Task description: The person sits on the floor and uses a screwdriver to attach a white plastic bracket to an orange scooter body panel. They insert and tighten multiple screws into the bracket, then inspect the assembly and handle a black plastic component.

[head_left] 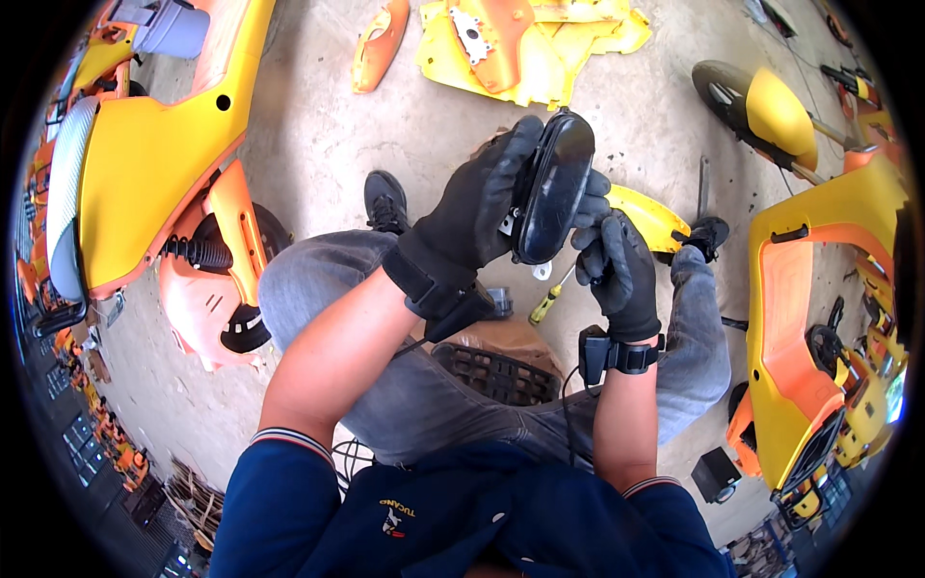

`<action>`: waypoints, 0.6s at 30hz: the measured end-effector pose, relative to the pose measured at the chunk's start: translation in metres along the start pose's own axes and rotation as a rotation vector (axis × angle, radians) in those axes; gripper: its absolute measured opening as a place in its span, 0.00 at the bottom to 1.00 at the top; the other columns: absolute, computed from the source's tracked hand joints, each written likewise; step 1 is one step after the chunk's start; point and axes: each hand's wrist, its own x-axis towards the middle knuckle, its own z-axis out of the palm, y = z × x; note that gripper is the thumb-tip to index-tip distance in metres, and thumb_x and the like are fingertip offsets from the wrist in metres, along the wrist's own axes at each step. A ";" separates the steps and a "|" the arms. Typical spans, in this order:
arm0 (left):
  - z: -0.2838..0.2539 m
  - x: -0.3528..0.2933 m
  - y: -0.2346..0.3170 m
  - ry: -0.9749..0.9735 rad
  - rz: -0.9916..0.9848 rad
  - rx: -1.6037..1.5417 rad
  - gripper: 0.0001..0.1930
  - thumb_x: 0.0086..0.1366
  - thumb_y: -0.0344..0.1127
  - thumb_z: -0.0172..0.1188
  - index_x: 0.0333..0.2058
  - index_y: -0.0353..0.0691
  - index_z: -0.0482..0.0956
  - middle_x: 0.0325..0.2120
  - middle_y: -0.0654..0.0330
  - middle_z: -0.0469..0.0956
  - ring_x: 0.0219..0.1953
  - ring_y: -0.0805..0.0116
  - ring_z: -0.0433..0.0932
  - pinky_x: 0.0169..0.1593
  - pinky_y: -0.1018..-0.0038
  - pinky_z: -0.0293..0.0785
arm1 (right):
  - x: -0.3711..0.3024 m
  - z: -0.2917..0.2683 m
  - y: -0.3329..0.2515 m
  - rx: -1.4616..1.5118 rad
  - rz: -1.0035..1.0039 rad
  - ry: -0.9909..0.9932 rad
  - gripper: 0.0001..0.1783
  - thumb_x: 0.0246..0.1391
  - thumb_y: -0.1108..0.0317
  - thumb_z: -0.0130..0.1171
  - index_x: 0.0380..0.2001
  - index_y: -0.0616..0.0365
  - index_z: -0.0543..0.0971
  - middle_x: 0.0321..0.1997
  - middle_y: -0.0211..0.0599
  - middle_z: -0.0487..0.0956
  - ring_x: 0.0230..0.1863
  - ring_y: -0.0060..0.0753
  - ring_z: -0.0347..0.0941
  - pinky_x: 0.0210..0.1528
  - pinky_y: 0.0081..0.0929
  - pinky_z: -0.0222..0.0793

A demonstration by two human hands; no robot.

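Note:
My left hand, in a black glove, grips a glossy black oval part with a rounded cover, held upright in front of my knees. Fingertips of a glove show past its right side. Close to its lower right is my right hand, also gloved, with fingers curled and pressed together. Whatever they pinch is hidden or too small to name. Below the part, a screwdriver with a yellow-green handle lies on the floor. A small white piece shows just under the part's lower end.
Yellow scooter bodies stand at left and right. Ahead lie yellow panels and an orange panel. A curved yellow panel rests by my right foot. A black slatted crate sits between my legs.

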 end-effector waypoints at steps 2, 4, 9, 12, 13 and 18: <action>0.002 0.001 -0.001 0.017 0.006 -0.092 0.34 0.77 0.57 0.36 0.62 0.29 0.64 0.50 0.39 0.77 0.50 0.49 0.81 0.56 0.58 0.78 | 0.001 -0.001 0.002 -0.005 -0.013 0.029 0.14 0.70 0.60 0.50 0.47 0.59 0.77 0.33 0.35 0.80 0.22 0.16 0.67 0.24 0.21 0.69; 0.001 0.001 -0.001 0.005 0.009 -0.110 0.34 0.77 0.57 0.35 0.62 0.29 0.63 0.51 0.38 0.76 0.50 0.48 0.80 0.56 0.57 0.78 | 0.001 -0.006 0.005 0.013 -0.017 0.025 0.15 0.70 0.60 0.50 0.48 0.59 0.77 0.34 0.36 0.81 0.22 0.17 0.67 0.25 0.21 0.69; 0.007 -0.005 0.006 0.001 0.026 0.031 0.35 0.78 0.54 0.30 0.67 0.26 0.56 0.57 0.33 0.70 0.57 0.43 0.75 0.64 0.55 0.70 | 0.005 -0.010 0.010 -0.023 -0.042 0.026 0.15 0.71 0.58 0.48 0.48 0.58 0.75 0.35 0.33 0.79 0.28 0.21 0.70 0.31 0.24 0.73; -0.005 0.001 -0.001 -0.059 0.047 -0.014 0.35 0.78 0.54 0.30 0.67 0.26 0.56 0.58 0.33 0.70 0.59 0.43 0.74 0.65 0.54 0.70 | 0.019 -0.031 0.034 0.148 0.042 0.076 0.17 0.70 0.62 0.49 0.55 0.61 0.73 0.39 0.38 0.81 0.35 0.25 0.76 0.40 0.30 0.79; -0.005 0.002 -0.002 -0.067 0.032 -0.044 0.35 0.78 0.55 0.30 0.67 0.27 0.56 0.58 0.33 0.70 0.59 0.43 0.74 0.65 0.54 0.69 | 0.026 -0.041 0.048 0.194 0.056 0.076 0.17 0.70 0.63 0.49 0.56 0.62 0.73 0.40 0.38 0.81 0.37 0.26 0.77 0.42 0.32 0.80; -0.004 0.002 0.000 -0.030 0.012 -0.030 0.35 0.77 0.55 0.31 0.67 0.27 0.57 0.58 0.34 0.70 0.58 0.43 0.74 0.64 0.53 0.70 | 0.046 -0.102 0.115 -0.703 -0.241 -0.201 0.14 0.68 0.68 0.50 0.53 0.62 0.72 0.39 0.41 0.79 0.39 0.33 0.78 0.49 0.40 0.81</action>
